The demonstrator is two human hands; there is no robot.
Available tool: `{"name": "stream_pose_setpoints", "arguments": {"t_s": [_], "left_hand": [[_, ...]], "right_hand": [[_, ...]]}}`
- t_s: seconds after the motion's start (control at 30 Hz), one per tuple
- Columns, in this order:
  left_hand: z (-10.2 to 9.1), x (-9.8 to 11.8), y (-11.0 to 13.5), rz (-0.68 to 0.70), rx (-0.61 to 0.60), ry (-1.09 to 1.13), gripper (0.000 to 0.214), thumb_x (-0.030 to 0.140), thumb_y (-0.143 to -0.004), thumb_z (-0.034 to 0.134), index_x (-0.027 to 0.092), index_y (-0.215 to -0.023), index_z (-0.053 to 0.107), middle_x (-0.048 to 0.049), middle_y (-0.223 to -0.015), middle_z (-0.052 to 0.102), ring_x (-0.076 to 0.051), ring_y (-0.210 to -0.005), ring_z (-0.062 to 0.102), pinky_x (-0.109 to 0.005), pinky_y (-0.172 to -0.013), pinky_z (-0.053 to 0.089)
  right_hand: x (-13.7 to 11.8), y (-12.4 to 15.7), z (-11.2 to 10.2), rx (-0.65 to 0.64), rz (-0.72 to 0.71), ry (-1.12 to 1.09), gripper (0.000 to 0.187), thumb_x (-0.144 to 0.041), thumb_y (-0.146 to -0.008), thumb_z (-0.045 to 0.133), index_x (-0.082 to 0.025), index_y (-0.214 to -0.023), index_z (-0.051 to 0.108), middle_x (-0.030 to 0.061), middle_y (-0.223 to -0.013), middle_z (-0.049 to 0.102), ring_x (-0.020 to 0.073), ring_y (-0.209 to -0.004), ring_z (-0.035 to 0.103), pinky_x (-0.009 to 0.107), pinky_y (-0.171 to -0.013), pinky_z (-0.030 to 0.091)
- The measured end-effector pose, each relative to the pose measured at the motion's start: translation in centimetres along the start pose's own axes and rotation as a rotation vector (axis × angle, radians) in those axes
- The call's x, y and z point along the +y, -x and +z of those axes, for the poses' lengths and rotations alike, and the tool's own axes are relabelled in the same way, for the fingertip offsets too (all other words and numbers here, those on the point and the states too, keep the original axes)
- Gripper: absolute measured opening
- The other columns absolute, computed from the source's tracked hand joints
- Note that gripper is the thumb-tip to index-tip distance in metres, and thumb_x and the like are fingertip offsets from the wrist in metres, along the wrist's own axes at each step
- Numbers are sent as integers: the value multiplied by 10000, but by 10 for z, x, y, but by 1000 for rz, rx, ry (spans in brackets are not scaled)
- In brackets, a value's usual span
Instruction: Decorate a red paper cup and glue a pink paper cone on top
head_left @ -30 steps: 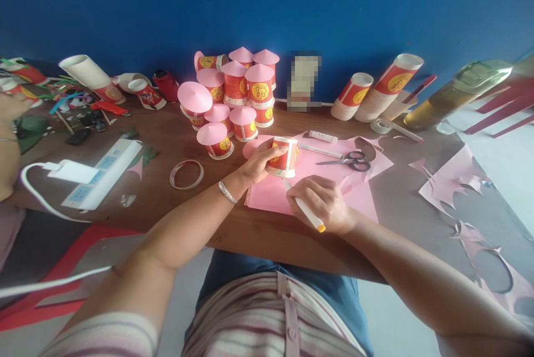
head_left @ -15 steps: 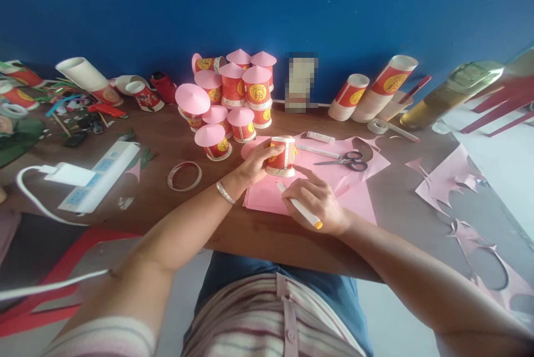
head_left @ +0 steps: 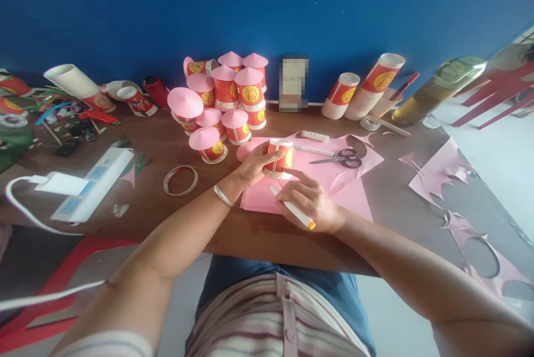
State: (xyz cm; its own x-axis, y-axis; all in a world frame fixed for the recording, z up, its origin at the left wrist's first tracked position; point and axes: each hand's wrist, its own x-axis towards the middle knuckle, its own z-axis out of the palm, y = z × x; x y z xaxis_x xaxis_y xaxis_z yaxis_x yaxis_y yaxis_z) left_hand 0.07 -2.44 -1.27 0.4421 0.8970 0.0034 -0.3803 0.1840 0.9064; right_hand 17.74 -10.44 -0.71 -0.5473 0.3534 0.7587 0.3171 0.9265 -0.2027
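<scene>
My left hand [head_left: 256, 165] is closed around a red and white paper cup [head_left: 280, 163] with a yellow emblem, held upright over the pink paper [head_left: 350, 196]. In my right hand [head_left: 311, 201] lies a white marker [head_left: 295, 211] with an orange end, slanted below the cup. The right index finger reaches to the cup's lower edge. Behind the hands, scissors [head_left: 346, 158] with dark handles and another white marker [head_left: 314, 150] rest on the pink sheets. A short white tube or cap [head_left: 315, 136] lies just beyond them.
Left of the hands stand several cups with pink cone roofs [head_left: 203, 139]. A tape ring [head_left: 180, 181] and a white power strip [head_left: 92, 184] lie further left. Stacked cups [head_left: 371, 90] and a bottle [head_left: 438, 90] line the back right. Pink scraps [head_left: 436, 173] spread along the right.
The cup has turned in my left hand, so its white seam has moved left and the yellow emblem shows at the right. The whole view has shifted slightly.
</scene>
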Motion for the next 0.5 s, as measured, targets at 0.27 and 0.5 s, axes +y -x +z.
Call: {"name": "stream_pose_setpoints", "arguments": {"t_s": [0.27, 0.5], "left_hand": [[-8, -8, -6, 67, -1, 98, 265, 382, -852, 784, 151, -981, 764, -70, -968, 766, -221, -906, 714, -336, -820, 543], [-7, -5, -5, 48, -8, 172, 293, 384, -855, 770, 139, -1016, 761, -95, -994, 777, -248, -942, 731, -367, -833, 550]], "right_hand": [[-1, 3, -1, -21, -56, 97, 165, -98, -939, 634, -171, -1076, 576, 13, -802, 663, 132, -676, 634, 264, -647, 558], [-1, 3, -3, -65, -76, 117, 164, -115, -966, 616, -164, -1117, 572, 11, -797, 653, 127, -657, 613, 254, -627, 528]]}}
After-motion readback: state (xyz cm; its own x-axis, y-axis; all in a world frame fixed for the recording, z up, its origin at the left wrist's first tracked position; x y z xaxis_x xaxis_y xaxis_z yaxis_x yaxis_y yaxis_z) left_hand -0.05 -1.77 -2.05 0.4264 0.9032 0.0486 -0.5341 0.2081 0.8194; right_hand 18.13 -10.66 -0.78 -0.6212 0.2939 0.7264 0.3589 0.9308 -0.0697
